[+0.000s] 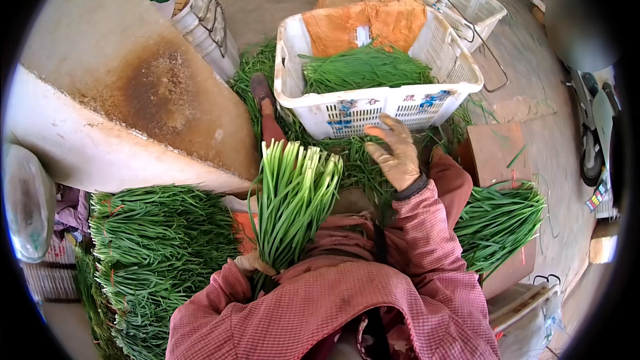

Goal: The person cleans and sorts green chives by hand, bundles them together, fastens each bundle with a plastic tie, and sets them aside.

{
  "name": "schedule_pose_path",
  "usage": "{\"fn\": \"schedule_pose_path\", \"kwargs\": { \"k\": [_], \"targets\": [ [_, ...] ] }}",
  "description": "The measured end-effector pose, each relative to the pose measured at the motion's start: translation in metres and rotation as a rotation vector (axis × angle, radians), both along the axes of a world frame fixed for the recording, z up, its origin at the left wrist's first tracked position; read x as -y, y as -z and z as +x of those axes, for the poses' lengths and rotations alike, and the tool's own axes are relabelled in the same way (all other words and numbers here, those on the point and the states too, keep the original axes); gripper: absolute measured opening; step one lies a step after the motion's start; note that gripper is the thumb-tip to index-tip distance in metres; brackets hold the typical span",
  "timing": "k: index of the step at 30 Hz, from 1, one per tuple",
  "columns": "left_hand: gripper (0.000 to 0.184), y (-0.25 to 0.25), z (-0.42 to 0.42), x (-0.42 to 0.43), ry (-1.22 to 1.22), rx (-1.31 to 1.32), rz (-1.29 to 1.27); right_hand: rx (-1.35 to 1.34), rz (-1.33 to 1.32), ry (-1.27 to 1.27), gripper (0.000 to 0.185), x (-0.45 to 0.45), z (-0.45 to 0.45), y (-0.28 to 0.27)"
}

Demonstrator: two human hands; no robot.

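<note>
My left hand is closed around the lower part of a bunch of Chinese chives, held upright against my lap with the pale cut ends on top. My gloved right hand is raised beside the bunch, apart from it, in front of a white plastic crate. Its fingers are spread, and an orange covering shows on one fingertip. Inside the crate lies a heap of loose chives, with an orange woven sack over its far side.
Stacked chive bunches tied with red bands stand at my left. Another bunch lies on a cardboard box at my right. A stained slab juts in from the left. A second white crate sits behind; loose leaves litter the floor.
</note>
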State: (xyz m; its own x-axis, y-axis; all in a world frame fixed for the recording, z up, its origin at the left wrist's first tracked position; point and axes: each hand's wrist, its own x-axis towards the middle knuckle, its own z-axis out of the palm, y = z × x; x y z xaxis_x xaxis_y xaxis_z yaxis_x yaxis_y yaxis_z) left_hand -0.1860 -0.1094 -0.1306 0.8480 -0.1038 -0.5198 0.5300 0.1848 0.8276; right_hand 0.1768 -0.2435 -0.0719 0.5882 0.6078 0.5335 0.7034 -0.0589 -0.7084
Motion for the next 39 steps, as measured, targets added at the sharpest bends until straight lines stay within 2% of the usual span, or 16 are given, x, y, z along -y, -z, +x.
{"fn": "schedule_pose_path", "kwargs": {
  "k": [2,7,10,11,13,15,16,22,24,27,29,30,33,34,36,39],
  "targets": [
    [0.085,0.0,0.002,0.0,-0.001,-0.004,-0.008,0.027,-0.024,-0.266,0.026,-0.012,-0.008,-0.005],
    [0.087,0.0,0.01,0.0,0.0,0.001,-0.006,-0.688,-0.314,-0.797,0.019,-0.041,-0.017,0.005],
    [0.088,-0.001,0.013,0.001,-0.008,0.011,0.001,-1.433,0.113,-0.544,0.024,-0.039,-0.006,0.002],
    [0.089,-0.002,0.014,0.001,-0.007,0.013,0.002,-1.471,0.245,-0.499,0.027,-0.035,0.007,0.005],
    [0.089,-0.003,0.016,0.001,-0.012,0.011,-0.003,-1.504,0.383,-0.449,0.03,-0.025,0.024,0.016],
    [0.09,-0.002,0.018,0.0,-0.014,0.011,-0.004,-0.055,-0.224,0.278,0.039,-0.019,0.031,0.028],
    [0.091,-0.001,0.018,0.001,-0.015,0.008,-0.006,-0.045,-0.019,0.231,0.041,-0.016,0.013,0.016],
    [0.094,-0.001,0.016,0.0,-0.02,-0.009,-0.017,-0.102,-0.009,-0.267,0.031,-0.021,-0.059,-0.019],
    [0.095,-0.002,0.013,0.002,-0.027,-0.016,-0.017,0.167,-0.313,-0.336,0.033,-0.021,-0.063,-0.018],
    [0.096,-0.002,0.008,0.002,-0.032,-0.024,-0.018,0.168,-0.475,-0.407,0.023,-0.022,-0.064,-0.013],
    [0.097,-0.003,0.005,0.001,-0.037,-0.021,-0.013,-0.418,0.111,-0.53,0.008,-0.03,-0.05,0.008],
    [0.098,-0.003,0.004,0.001,-0.043,-0.019,-0.013,-1.13,0.491,-0.701,0.006,-0.03,-0.04,0.01],
    [0.099,-0.004,0.001,0.001,-0.046,-0.016,-0.008,-0.86,0.23,-0.119,0.012,-0.013,0.005,0.012],
    [0.1,-0.005,0.001,0.001,-0.038,-0.016,-0.005,-0.448,0.114,0.014,0.027,-0.01,0.035,0.068],
    [0.101,-0.005,0.002,-0.001,-0.024,-0.007,0.006,-0.268,0.008,0.075,0.046,0.002,0.051,0.129],
    [0.102,-0.006,0.016,-0.008,-0.004,0.025,0.031,-1.209,-0.001,-0.291,0.05,-0.002,0.038,0.164]
  ]
}}
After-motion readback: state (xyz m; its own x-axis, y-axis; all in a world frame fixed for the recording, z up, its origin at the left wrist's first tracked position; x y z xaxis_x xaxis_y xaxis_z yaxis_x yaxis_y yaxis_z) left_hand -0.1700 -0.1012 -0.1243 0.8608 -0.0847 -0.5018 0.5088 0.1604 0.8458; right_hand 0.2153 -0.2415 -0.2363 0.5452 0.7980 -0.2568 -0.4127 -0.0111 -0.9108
